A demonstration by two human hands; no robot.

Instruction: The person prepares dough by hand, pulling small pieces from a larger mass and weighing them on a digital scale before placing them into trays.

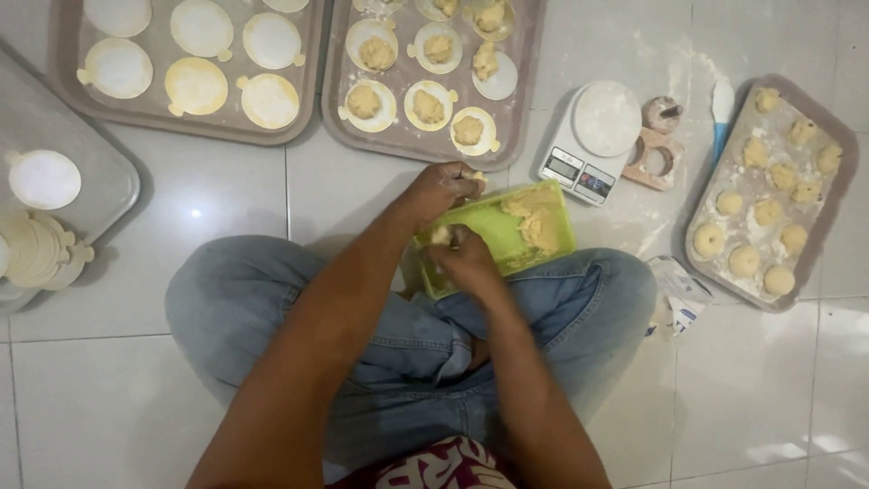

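Note:
A green rectangular tray (pixel 493 237) rests against my crossed legs, with a mass of pale yellow dough (pixel 536 220) in its right half. My left hand (pixel 439 192) is at the tray's far left corner, fingers pinched on a small bit of dough (pixel 473 176). Over the tray's left part, my right hand (pixel 466 263) has its fingers curled around a small lump of dough (pixel 441 234). The two hands are close together, a few centimetres apart.
Beyond the green tray, a brown tray (pixel 520 86) holds dough lumps on round white discs; another (pixel 154 107) holds empty discs. A grey tray (pixel 109 195) with stacked discs is left. A floured tray of dough balls (pixel 837 195), a white scale (pixel 588 145) and a wooden mould (pixel 656 156) are right.

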